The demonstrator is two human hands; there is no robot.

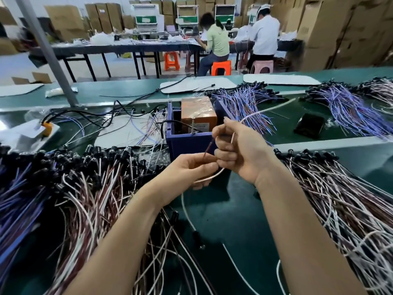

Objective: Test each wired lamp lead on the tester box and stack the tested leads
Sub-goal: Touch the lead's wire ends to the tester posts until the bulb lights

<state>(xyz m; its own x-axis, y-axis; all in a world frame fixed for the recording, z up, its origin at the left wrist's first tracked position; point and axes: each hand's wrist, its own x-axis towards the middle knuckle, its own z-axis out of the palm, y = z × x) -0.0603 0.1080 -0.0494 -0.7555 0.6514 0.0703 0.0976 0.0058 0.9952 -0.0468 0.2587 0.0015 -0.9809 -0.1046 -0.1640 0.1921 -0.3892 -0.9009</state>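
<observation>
Just in front of the blue plastic tester box (pixel 187 143), the curled fingers of the left hand (pixel 191 170) and right hand (pixel 239 150) pinch 1 thin brown-and-white wired lamp lead (pixel 209 146), probably light, limp and tangle-prone, so best held near its wire ends.

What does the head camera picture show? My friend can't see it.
A left hand and right hand hold one thin lamp lead over a green table, near a blue tester box. A left pile and a right pile of leads lie beside them.
</observation>
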